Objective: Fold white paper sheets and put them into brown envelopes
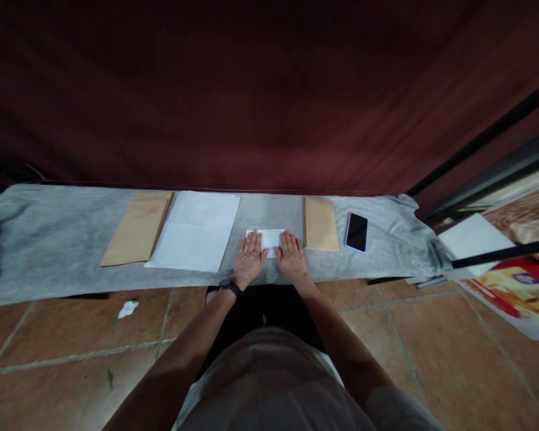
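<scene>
A small white piece of paper [270, 238], which looks folded, lies flat on the grey cloth in front of me. My left hand [250, 257] rests palm down on its left part, fingers stretched out and pointing away from me; a dark watch is on that wrist. On the right part of the paper, my right hand [291, 256] lies flat in the same way. Both thumbs point inward over the paper. The palms hide its two sides. Left of my hands are large white paper sheets [197, 230]. To the right is a brown envelope [320, 224].
Another brown envelope stack [137, 230] lies left of the white sheets. A phone [356, 232] is at the right. Grey cloth [67, 239] covers the narrow table before a dark red curtain [269, 120]. A red and yellow box [521, 287] stands at the far right.
</scene>
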Available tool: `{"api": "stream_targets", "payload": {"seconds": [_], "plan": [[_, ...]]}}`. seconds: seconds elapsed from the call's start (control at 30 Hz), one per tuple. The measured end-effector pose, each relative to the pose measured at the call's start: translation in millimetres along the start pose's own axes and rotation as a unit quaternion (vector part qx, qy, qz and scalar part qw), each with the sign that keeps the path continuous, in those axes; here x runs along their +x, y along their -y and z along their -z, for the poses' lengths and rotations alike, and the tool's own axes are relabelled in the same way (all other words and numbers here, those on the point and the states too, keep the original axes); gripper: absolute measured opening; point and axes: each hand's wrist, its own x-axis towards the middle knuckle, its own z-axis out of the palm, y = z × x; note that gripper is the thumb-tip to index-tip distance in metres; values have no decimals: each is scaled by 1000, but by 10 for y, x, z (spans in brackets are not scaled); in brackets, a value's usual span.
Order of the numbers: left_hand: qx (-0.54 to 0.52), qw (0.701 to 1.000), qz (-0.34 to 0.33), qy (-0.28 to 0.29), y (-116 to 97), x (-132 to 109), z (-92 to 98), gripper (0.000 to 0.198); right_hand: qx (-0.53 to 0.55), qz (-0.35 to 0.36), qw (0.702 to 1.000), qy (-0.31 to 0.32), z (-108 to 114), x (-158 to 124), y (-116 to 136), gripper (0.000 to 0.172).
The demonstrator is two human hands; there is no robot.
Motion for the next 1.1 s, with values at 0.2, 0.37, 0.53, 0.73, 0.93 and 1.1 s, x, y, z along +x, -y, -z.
{"api": "stream_targets", "payload": {"seconds": [0.2, 0.37, 0.53, 0.73, 0.93, 1.1], "plan": [[-3, 1000, 23, -19, 42, -113, -5, 65, 7, -8, 1000, 9, 42, 1, 19, 57], [-5, 999, 26, -30, 95, -241, 9, 64, 11, -11, 1000, 13, 63, 5, 28, 56], [6, 1000, 12, -20, 127, -331, 67, 61, 3, -9, 1000, 11, 37, 1, 23, 56], [11, 999, -37, -7, 181, -438, 147, 54, -1, -9, 1000, 10, 24, 3, 25, 56], [20, 999, -27, -15, 210, -564, 135, 59, 0, -9, 1000, 15, 33, 5, 24, 56], [23, 999, -23, -16, 221, -612, 88, 65, 6, -16, 1000, 14, 54, -5, 20, 55]]}}
